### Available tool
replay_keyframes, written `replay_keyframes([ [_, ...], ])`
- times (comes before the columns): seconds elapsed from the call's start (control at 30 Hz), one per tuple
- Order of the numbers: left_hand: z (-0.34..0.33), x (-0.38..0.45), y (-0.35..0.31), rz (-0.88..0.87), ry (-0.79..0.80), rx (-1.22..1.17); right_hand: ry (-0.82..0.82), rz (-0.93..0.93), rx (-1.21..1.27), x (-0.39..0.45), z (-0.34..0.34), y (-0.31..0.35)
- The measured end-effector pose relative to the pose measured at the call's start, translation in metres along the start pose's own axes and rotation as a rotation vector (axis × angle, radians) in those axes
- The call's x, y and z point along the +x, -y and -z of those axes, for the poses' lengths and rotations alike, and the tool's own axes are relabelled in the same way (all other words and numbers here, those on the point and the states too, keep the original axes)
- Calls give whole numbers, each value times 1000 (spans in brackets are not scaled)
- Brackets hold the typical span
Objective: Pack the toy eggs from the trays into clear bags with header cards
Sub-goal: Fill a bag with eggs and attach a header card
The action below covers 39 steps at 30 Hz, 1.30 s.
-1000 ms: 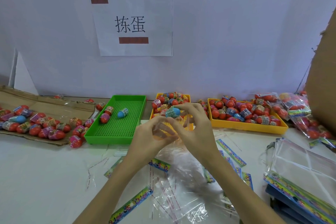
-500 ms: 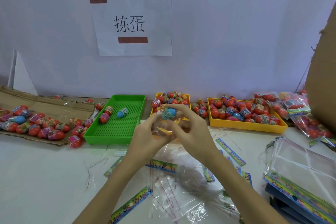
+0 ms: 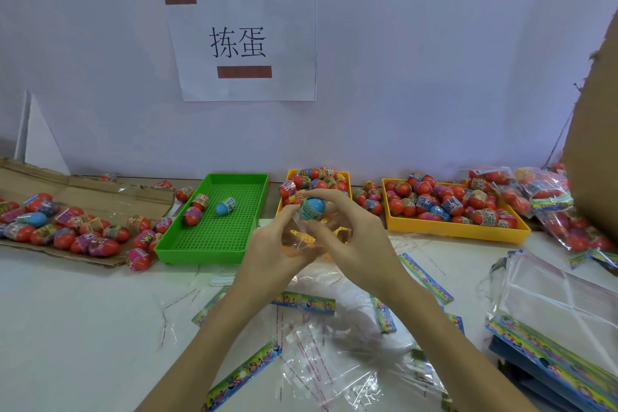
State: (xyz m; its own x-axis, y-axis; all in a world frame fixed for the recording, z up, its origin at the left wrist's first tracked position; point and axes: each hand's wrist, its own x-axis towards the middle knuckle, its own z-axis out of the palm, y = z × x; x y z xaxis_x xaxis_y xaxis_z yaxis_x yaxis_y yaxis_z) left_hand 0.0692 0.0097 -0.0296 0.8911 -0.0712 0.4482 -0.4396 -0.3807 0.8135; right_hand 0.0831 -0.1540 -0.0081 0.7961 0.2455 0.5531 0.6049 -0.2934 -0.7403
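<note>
While your right hand [image 3: 347, 237] pinches a blue egg [image 3: 312, 207] between thumb and fingertips, your left hand [image 3: 277, 244] grasps the mouth of a clear bag [image 3: 301, 242] just under it. The egg sits at the bag's opening, touching the plastic, with its blue end pointing right and its printed band toward your left fingers. The bag hangs down from both hands above the middle of the worktop [image 3: 83, 328], and its header card [image 3: 302, 303] shows below your left wrist.

Behind your hands, along the back edge of the worktop, stand three trays. The green tray [image 3: 217, 244] to the left holds three eggs, one of them blue. The small yellow tray [image 3: 346, 177], partly hidden by your hands, is heaped with eggs. The large yellow tray [image 3: 458, 232] to the right is nearly full of mostly red eggs. A few loose eggs lie between the two yellow trays.

At the back left corner, a flattened piece of cardboard [image 3: 100, 191] carries a scatter of eggs. At the right edge, filled bags [image 3: 548, 197] are piled behind a stack of empty bags [image 3: 555, 308]. More empty bags [image 3: 327, 375] with coloured cards lie loose near the front edge, under your forearms. A paper sign [image 3: 247, 43] hangs on the wall above the trays.
</note>
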Motion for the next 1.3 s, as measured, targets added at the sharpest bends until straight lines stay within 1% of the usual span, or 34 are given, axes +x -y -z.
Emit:
replay_keyframes([
  [0.1,0,0,-3,15,-3,-31,16,19,-25,1,0,0],
  [0.17,1,0,-5,70,40,-150,7,22,-32,0,0,0],
  [0.27,3,0,-8,151,146,-322,-25,41,-57,0,3,-1],
  [0.37,5,1,-9,173,135,-411,-21,35,-47,1,4,-3],
  [0.47,3,3,-8,212,33,-430,-20,53,-68,1,3,-5],
  [0.57,1,5,-3,240,-43,-453,-33,98,-192,0,3,-7],
  [0.63,0,5,-1,240,-40,-438,-47,116,-295,0,2,-8],
  [0.73,-2,5,0,245,-51,-424,-56,94,-331,-1,1,-9],
  [0.8,-4,6,-1,265,-54,-450,-60,122,-365,-1,2,-9],
  [0.9,-4,5,-3,273,-68,-487,-1,160,-425,-1,1,-8],
  [1.03,-3,5,-3,263,-73,-441,102,160,-440,-2,0,-6],
  [1.1,-2,4,-3,266,-63,-419,103,157,-461,-3,0,-5],
  [1.23,-3,4,-7,249,-37,-393,93,106,-622,-4,1,-6],
  [1.3,-4,3,-7,236,-17,-397,98,83,-660,-4,2,-5],
])
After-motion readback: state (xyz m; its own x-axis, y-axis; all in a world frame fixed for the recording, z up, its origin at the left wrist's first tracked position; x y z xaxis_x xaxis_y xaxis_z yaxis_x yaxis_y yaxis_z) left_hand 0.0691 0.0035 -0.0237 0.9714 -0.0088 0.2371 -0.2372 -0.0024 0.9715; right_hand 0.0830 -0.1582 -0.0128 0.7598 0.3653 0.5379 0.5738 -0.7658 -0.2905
